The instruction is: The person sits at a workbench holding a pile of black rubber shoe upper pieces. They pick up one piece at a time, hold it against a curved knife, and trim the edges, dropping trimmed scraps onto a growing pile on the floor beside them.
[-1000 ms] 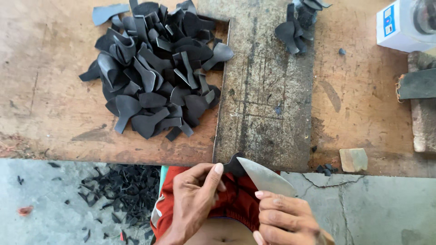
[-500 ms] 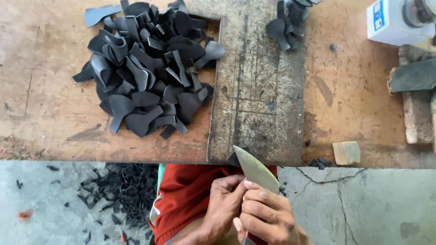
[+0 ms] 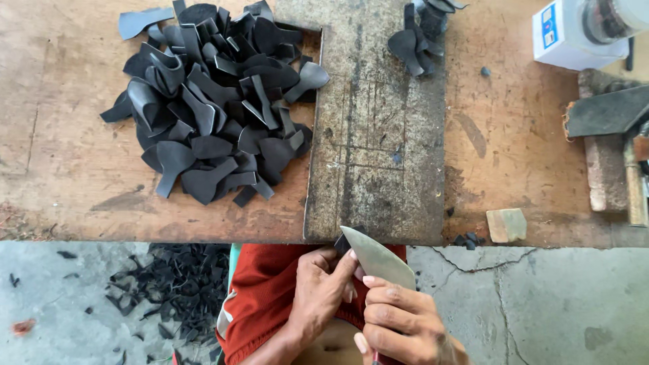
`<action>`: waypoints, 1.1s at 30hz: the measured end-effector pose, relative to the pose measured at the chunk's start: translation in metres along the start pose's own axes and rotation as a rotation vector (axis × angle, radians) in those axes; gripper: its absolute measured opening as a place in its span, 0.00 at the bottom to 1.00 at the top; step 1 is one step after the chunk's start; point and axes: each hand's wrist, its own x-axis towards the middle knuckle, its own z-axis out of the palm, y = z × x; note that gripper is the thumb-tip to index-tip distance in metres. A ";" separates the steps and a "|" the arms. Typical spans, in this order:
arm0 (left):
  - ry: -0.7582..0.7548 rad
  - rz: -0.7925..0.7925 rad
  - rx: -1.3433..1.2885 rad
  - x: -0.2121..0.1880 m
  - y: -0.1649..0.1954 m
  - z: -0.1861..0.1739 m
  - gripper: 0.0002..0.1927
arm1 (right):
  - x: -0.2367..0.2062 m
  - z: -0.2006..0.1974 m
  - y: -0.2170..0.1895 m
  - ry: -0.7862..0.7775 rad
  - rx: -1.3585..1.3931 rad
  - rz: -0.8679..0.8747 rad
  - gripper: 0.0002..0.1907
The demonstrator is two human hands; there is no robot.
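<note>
My right hand point(image 3: 400, 318) grips a knife with a broad pale blade point(image 3: 377, 257) pointing up toward the table's front edge. My left hand point(image 3: 323, 287) is closed around a small black leather piece point(image 3: 343, 242), held against the blade just below the edge of the dark metal plate point(image 3: 378, 135). Both hands sit over my lap, above red cloth point(image 3: 267, 297). A large pile of black cut leather pieces point(image 3: 209, 101) lies on the wooden table point(image 3: 61, 149) at the left.
A smaller heap of black pieces point(image 3: 420, 34) lies at the plate's far right corner. A white box point(image 3: 574, 34), a stone block with a dark slab point(image 3: 605, 135) and a small pale chip point(image 3: 507, 224) stand at the right. Black offcuts point(image 3: 176, 284) litter the concrete floor.
My hands have come together: the left hand closed around the black piece against the blade. The view shifted slightly, so the table sits a little lower and to the right.
</note>
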 end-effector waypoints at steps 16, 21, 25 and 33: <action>-0.021 0.082 -0.062 -0.003 0.016 0.013 0.15 | 0.003 -0.007 -0.002 -0.016 0.023 0.041 0.07; -0.065 0.134 -0.058 0.000 0.007 0.008 0.15 | 0.005 -0.005 0.004 -0.020 0.060 0.034 0.06; -0.060 0.141 -0.008 0.002 0.000 0.004 0.14 | 0.011 -0.002 0.009 -0.053 0.051 -0.001 0.06; -0.236 0.184 -0.254 0.000 -0.004 -0.004 0.05 | 0.026 0.015 0.035 -0.072 0.161 -0.147 0.10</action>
